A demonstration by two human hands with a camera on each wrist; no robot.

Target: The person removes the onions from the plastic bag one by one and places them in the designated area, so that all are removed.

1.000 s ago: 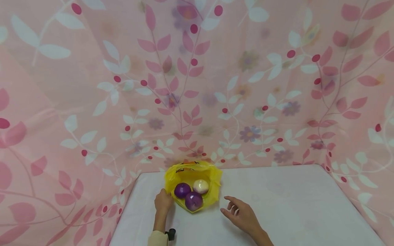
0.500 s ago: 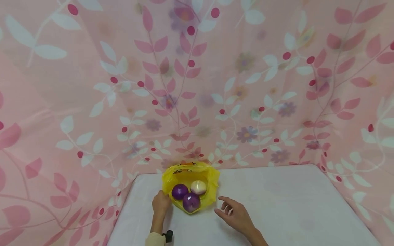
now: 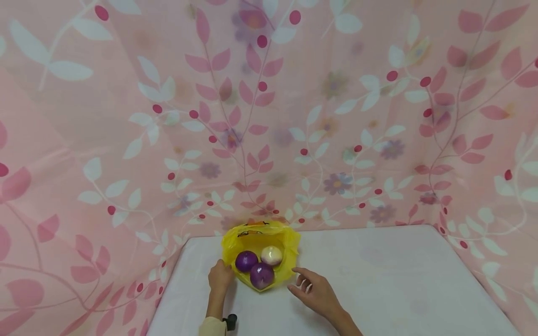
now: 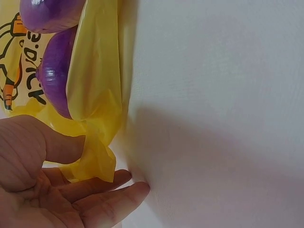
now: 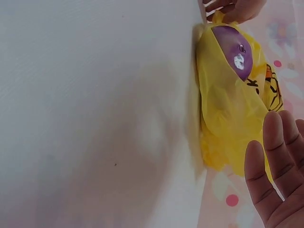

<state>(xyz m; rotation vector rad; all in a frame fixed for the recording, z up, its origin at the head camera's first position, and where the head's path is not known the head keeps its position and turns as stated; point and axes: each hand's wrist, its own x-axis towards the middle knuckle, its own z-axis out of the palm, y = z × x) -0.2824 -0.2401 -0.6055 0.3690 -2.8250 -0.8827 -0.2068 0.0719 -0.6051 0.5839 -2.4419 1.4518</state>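
A yellow plastic bag (image 3: 290, 239) lies with its mouth facing me. Inside sit two glossy purple, onion-like vegetables (image 3: 262, 276) and a cream-topped one (image 3: 271, 255) with a purplish lower edge. At the bag's left edge, my left hand (image 3: 220, 276) pinches a loose flap of plastic (image 4: 99, 161) between thumb and fingers, its other fingers extended near the table. My right hand (image 3: 316, 293) is by the bag's right edge, fingers bent loosely and thumb apart. Nothing is in it; whether a fingertip touches the plastic I cannot tell.
A white-covered table (image 3: 386, 275) extends to the right and in front of the bag. Behind and at both sides hangs a pink curtain (image 3: 286, 163) printed with leaves. A small black device (image 3: 230, 322) is at my left wrist.
My right hand has moved left, closer to the bag's right edge. The left hand keeps its hold on the flap; the vegetables stay in place. The head view has shifted slightly.
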